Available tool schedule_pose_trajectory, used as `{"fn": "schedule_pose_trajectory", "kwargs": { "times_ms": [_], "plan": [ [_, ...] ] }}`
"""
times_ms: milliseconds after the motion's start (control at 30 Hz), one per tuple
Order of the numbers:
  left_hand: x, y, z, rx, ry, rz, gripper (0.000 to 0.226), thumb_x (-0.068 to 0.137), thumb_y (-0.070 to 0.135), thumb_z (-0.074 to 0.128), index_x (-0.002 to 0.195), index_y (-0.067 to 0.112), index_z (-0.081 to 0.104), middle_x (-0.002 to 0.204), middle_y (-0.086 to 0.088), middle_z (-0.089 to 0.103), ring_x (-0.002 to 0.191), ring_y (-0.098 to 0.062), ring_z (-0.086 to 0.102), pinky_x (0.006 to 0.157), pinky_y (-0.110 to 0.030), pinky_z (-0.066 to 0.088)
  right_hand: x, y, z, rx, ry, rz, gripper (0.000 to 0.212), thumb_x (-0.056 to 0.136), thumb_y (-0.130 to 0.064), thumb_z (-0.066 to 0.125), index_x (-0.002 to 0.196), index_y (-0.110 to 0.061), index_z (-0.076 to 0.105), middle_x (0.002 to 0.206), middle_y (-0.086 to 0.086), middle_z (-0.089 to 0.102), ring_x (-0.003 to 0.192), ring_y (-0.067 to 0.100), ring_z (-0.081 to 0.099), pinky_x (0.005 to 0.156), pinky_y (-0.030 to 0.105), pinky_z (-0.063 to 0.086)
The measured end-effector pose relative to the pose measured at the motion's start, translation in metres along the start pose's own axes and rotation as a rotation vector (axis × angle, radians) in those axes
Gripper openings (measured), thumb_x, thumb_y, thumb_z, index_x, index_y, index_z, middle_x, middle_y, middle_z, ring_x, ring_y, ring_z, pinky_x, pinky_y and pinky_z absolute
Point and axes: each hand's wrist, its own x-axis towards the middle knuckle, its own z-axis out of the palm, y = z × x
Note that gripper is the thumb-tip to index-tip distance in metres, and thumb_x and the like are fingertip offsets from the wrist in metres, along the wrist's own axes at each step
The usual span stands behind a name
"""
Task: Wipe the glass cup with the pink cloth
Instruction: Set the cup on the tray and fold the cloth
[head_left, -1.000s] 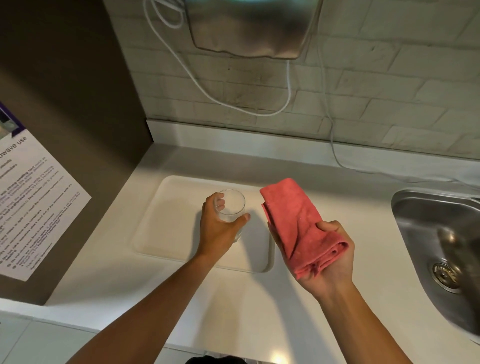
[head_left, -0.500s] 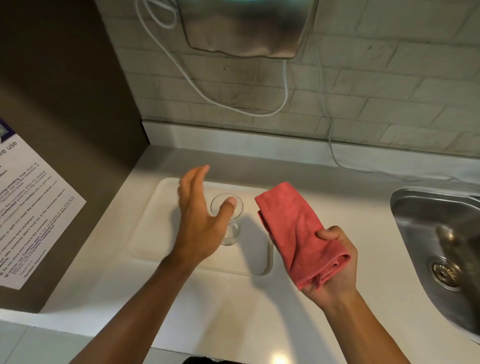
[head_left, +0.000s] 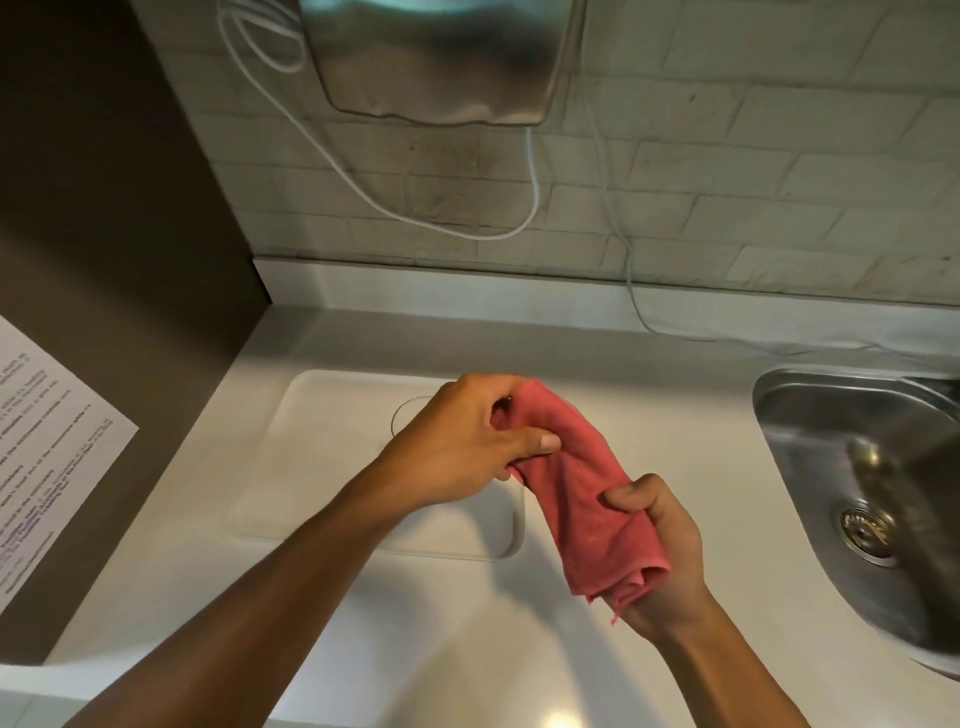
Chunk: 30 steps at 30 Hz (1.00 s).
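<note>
We hold the pink cloth (head_left: 576, 488) between both hands above the counter (head_left: 415, 623): left hand (head_left: 462, 447) pinching its upper end, right hand (head_left: 660, 561) clamped on its lower end. We judge this the cloth-readying step. The glass cup (head_left: 408, 413) stands on the tray (head_left: 322, 447), mostly hidden behind our left hand. Next, free one hand to grip the cup. The sink (head_left: 810, 415) lies well apart rightward; room is ample.
</note>
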Motion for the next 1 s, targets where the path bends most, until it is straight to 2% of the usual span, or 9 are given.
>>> {"fn": "schedule_pose_trajectory", "kwargs": {
  "times_ms": [133,233,333,400,533,667,767,900,1000],
  "plan": [
    [0.004,0.007,0.004,0.058,-0.04,0.04,0.007,0.088,0.023,0.084,0.09,0.023,0.078,0.073,0.0,0.075,0.063,-0.007,0.066,0.06,-0.026,0.053,-0.007,-0.012,-0.024,-0.404,0.089,-0.126,0.068,0.065,-0.024,0.062,0.13,-0.006,0.066,0.118,0.014,0.073,0.094,0.027,0.071,0.069,0.041,0.049],
    [0.011,0.014,0.006,0.167,-0.069,0.055,0.012,0.082,0.025,0.087,0.087,0.025,0.075,0.072,0.0,0.076,0.058,-0.007,0.062,0.056,-0.027,0.05,-0.011,-0.029,-0.031,-1.009,0.005,-0.405,0.039,0.094,-0.033,0.054,0.13,-0.026,0.067,0.13,0.002,0.067,0.121,0.022,0.063,0.096,0.033,0.051],
    [0.018,0.021,0.01,0.229,-0.088,0.045,0.015,0.078,0.027,0.087,0.084,0.03,0.073,0.073,0.003,0.076,0.056,-0.006,0.066,0.049,-0.022,0.052,-0.005,-0.044,-0.026,-1.302,0.047,-0.497,0.035,0.091,-0.056,0.066,0.123,-0.042,0.067,0.121,-0.014,0.07,0.115,0.014,0.065,0.094,0.026,0.05],
    [0.021,0.022,0.012,0.276,-0.074,0.06,0.016,0.077,0.025,0.085,0.081,0.03,0.071,0.073,0.005,0.075,0.058,-0.007,0.068,0.05,-0.027,0.055,0.001,-0.05,-0.02,-1.436,0.104,-0.578,0.029,0.089,-0.056,0.069,0.115,-0.043,0.069,0.111,-0.022,0.071,0.105,0.009,0.066,0.086,0.021,0.05],
    [0.022,0.019,0.01,0.338,-0.155,0.051,0.02,0.08,0.019,0.085,0.087,0.029,0.069,0.077,0.007,0.074,0.066,-0.009,0.068,0.064,-0.034,0.057,0.001,-0.058,-0.023,-1.553,0.026,-0.582,0.02,0.099,-0.035,0.065,0.118,-0.039,0.067,0.106,-0.024,0.071,0.099,0.01,0.069,0.082,0.023,0.053],
    [0.014,0.006,0.023,0.222,-0.216,-0.016,0.018,0.082,0.015,0.084,0.092,0.026,0.073,0.077,0.01,0.075,0.061,0.003,0.061,0.059,-0.016,0.048,-0.011,-0.059,-0.044,-1.591,0.003,-0.422,0.016,0.097,-0.023,0.065,0.106,-0.036,0.066,0.105,-0.02,0.072,0.1,0.011,0.069,0.087,0.034,0.056],
    [0.005,-0.01,0.04,0.209,-0.283,-0.091,0.021,0.08,0.019,0.086,0.091,0.031,0.072,0.067,0.025,0.068,0.058,0.004,0.06,0.056,-0.013,0.046,-0.02,-0.052,-0.057,-1.521,-0.042,-0.28,0.012,0.093,-0.031,0.07,0.103,-0.036,0.067,0.104,-0.015,0.073,0.1,0.012,0.07,0.089,0.031,0.056],
    [0.006,-0.034,0.054,0.248,-0.29,-0.177,0.025,0.08,0.016,0.087,0.092,0.032,0.07,0.077,0.015,0.068,0.062,0.003,0.061,0.058,-0.022,0.05,-0.016,-0.043,-0.073,-1.46,-0.037,-0.175,0.017,0.092,-0.047,0.069,0.107,-0.038,0.07,0.103,-0.014,0.075,0.096,0.011,0.072,0.085,0.027,0.057],
    [0.023,-0.049,0.059,0.296,-0.247,-0.234,0.024,0.08,0.013,0.086,0.09,0.028,0.071,0.087,0.008,0.071,0.076,-0.009,0.067,0.068,-0.03,0.056,0.001,-0.042,-0.089,-1.541,-0.004,-0.101,0.01,0.098,-0.043,0.063,0.105,-0.039,0.068,0.093,-0.014,0.076,0.088,0.007,0.072,0.08,0.029,0.058]
  ]
}}
